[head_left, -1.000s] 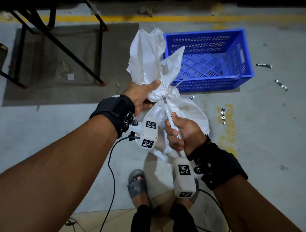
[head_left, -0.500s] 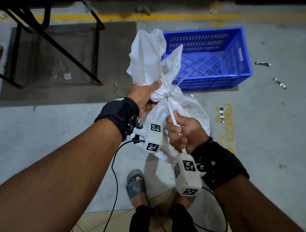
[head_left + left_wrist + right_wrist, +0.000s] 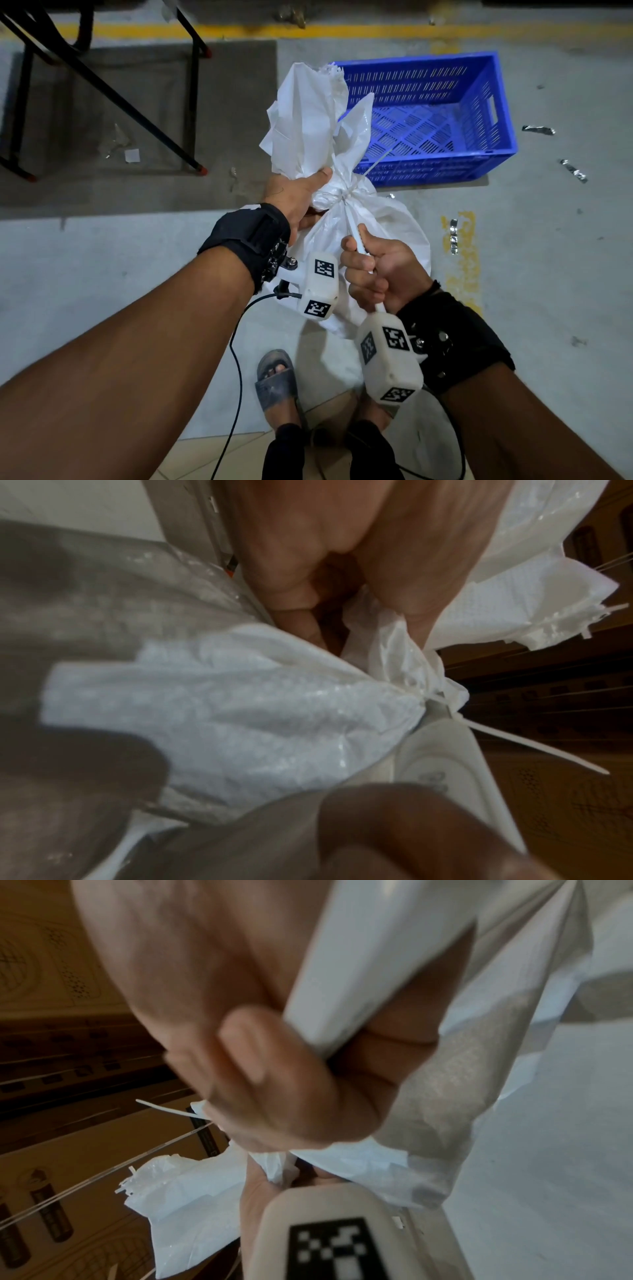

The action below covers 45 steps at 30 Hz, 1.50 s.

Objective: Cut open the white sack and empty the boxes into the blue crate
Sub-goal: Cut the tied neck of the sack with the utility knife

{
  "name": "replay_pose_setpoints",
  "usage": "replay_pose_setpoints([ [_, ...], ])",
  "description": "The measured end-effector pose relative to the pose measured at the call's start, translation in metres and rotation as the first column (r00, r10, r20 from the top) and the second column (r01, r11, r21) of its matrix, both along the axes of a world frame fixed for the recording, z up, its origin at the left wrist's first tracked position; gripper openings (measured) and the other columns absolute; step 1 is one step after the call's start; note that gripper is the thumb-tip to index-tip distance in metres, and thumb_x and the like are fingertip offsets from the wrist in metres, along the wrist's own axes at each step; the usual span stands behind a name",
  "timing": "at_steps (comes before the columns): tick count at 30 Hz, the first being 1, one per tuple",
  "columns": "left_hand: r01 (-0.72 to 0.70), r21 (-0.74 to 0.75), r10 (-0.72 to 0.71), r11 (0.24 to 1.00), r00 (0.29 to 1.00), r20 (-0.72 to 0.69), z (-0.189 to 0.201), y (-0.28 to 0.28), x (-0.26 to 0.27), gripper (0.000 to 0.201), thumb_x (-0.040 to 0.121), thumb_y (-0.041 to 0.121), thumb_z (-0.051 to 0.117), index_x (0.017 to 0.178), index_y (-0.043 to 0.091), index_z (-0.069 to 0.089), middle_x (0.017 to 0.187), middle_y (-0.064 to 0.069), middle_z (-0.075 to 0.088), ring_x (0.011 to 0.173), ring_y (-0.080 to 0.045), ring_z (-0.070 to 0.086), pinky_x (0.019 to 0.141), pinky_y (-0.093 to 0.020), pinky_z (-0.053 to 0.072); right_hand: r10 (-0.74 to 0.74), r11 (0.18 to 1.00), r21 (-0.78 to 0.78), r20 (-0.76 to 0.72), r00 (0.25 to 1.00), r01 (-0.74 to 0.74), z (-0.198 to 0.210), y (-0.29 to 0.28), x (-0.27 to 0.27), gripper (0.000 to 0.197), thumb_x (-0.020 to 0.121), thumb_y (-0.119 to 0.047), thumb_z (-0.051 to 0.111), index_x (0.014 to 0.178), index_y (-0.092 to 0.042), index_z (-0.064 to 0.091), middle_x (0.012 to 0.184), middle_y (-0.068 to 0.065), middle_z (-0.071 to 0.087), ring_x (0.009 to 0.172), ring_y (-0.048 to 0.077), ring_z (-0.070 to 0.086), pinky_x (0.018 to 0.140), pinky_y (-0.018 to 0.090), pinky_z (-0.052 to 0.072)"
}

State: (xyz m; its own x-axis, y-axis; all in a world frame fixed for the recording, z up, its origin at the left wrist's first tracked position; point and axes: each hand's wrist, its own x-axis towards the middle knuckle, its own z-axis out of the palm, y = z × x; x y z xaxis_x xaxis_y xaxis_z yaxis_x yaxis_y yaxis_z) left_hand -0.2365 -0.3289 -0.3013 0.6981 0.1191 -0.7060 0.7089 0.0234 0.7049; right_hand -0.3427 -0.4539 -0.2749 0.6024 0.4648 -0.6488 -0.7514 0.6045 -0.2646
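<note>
**A:** Any writing you can read from up there?

**B:** None. You wear a white camera housing (image 3: 319, 285) on each wrist, printed with black-and-white square markers, no letters. The embossed mark on the tool in the left wrist view is too blurred to read.

**A:** Where's the sack against your hands?

**B:** Your left hand (image 3: 297, 198) is wrapped round the gathered neck of the white sack (image 3: 383, 219), thumb laid along the bunched plastic just beside the white zip tie (image 3: 514, 737) that cinches it. The loose top flares up above your fist.

**A:** And the right?

**B:** Your right hand (image 3: 380, 270) is closed in a fist round a slim white cutter (image 3: 356, 236), thumb on its back, the tip pointing up at the tie. It sits just below your left hand, in front of the sack's full belly.

**A:** The crate?

**B:** The blue crate (image 3: 493, 102) stands on the grey floor (image 3: 102, 260) right behind the sack; the part of its slotted bottom in view is bare. Your sandalled foot (image 3: 275, 380) is under the sack.
</note>
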Motion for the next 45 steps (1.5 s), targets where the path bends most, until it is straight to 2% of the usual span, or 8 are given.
replay_pose_setpoints([
  [15, 0.002, 0.012, -0.002, 1.0, 1.0, -0.008, -0.006, -0.01, 0.004, 0.055, 0.076, 0.033, 0.079, 0.121, 0.01, 0.057, 0.109, -0.01, 0.071, 0.087, -0.026, 0.071, 0.056, -0.029, 0.058, -0.025, 0.992, 0.124, -0.058, 0.998, 0.032, 0.006, -0.009, 0.008, 0.028, 0.09, -0.037, 0.036, 0.073, -0.016, 0.044, 0.043, -0.006, 0.036, 0.025, 0.004, 0.029, 0.024, 0.017, 0.026],
  [21, 0.059, 0.053, -0.06, 0.997, 0.998, 0.005, -0.009, -0.014, 0.005, 0.051, 0.077, 0.032, 0.079, 0.117, 0.008, 0.058, 0.105, -0.01, 0.07, 0.084, -0.025, 0.07, 0.052, -0.027, 0.055, -0.059, 0.97, 0.23, -0.078, 0.995, 0.075, 0.008, -0.008, -0.008, 0.034, 0.097, -0.037, 0.032, 0.074, -0.016, 0.045, 0.045, -0.006, 0.039, 0.026, 0.004, 0.034, 0.024, 0.017, 0.03],
  [24, 0.064, 0.069, -0.064, 0.996, 0.998, -0.005, -0.011, -0.012, 0.004, 0.047, 0.076, 0.032, 0.079, 0.11, 0.006, 0.06, 0.093, -0.01, 0.069, 0.067, -0.022, 0.065, 0.046, -0.024, 0.053, -0.066, 0.989, 0.131, 0.024, 0.998, 0.062, 0.032, -0.003, 0.003, 0.036, 0.097, -0.039, 0.027, 0.072, -0.017, 0.041, 0.042, -0.007, 0.036, 0.023, 0.003, 0.028, 0.024, 0.011, 0.023],
  [27, 0.09, 0.004, -0.09, 0.996, 0.996, -0.021, -0.012, -0.011, -0.007, 0.044, 0.075, 0.031, 0.08, 0.107, 0.004, 0.065, 0.09, -0.013, 0.071, 0.075, -0.029, 0.068, 0.072, -0.046, 0.059, -0.221, 0.975, -0.006, 0.043, 0.974, 0.222, 0.045, -0.011, 0.035, 0.04, 0.101, -0.036, 0.027, 0.071, -0.015, 0.042, 0.039, -0.007, 0.034, 0.023, 0.003, 0.026, 0.026, 0.01, 0.019],
  [29, 0.072, 0.012, -0.072, 0.997, 0.997, -0.01, -0.009, -0.007, -0.009, 0.046, 0.071, 0.032, 0.081, 0.107, 0.009, 0.066, 0.099, -0.015, 0.073, 0.088, -0.036, 0.071, 0.078, -0.057, 0.057, -0.257, 0.965, -0.04, 0.065, 0.964, 0.26, 0.047, -0.018, 0.049, 0.039, 0.101, -0.035, 0.028, 0.071, -0.015, 0.042, 0.04, -0.008, 0.035, 0.023, 0.003, 0.026, 0.025, 0.01, 0.02],
  [35, 0.066, 0.046, -0.064, 0.997, 0.997, -0.049, -0.006, 0.001, -0.001, 0.052, 0.074, 0.035, 0.081, 0.115, 0.01, 0.061, 0.105, -0.008, 0.071, 0.076, -0.021, 0.068, 0.057, -0.029, 0.057, -0.187, 0.96, -0.211, 0.013, 0.982, 0.185, 0.022, -0.019, 0.006, 0.037, 0.099, -0.037, 0.031, 0.071, -0.015, 0.043, 0.043, -0.006, 0.037, 0.027, 0.006, 0.028, 0.032, 0.01, 0.022],
  [41, 0.082, 0.046, -0.079, 0.996, 0.995, -0.058, -0.003, 0.0, 0.001, 0.057, 0.074, 0.039, 0.08, 0.117, 0.01, 0.059, 0.105, -0.009, 0.07, 0.074, -0.019, 0.065, 0.071, -0.037, 0.06, -0.162, 0.746, -0.616, 0.204, 0.965, 0.255, 0.013, -0.016, -0.004, 0.045, 0.097, -0.044, 0.04, 0.078, -0.006, 0.053, 0.051, 0.005, 0.046, 0.031, 0.017, 0.035, 0.037, 0.017, 0.029],
  [45, 0.089, 0.035, -0.087, 0.995, 0.995, -0.05, -0.003, 0.003, -0.001, 0.052, 0.075, 0.038, 0.079, 0.116, 0.011, 0.06, 0.106, -0.009, 0.072, 0.076, -0.02, 0.068, 0.073, -0.037, 0.061, 0.026, 0.563, -0.792, 0.302, 0.953, 0.236, 0.015, -0.023, 0.019, 0.037, 0.093, -0.03, 0.055, 0.091, 0.007, 0.057, 0.063, 0.007, 0.052, 0.03, 0.016, 0.04, 0.034, 0.019, 0.031],
])
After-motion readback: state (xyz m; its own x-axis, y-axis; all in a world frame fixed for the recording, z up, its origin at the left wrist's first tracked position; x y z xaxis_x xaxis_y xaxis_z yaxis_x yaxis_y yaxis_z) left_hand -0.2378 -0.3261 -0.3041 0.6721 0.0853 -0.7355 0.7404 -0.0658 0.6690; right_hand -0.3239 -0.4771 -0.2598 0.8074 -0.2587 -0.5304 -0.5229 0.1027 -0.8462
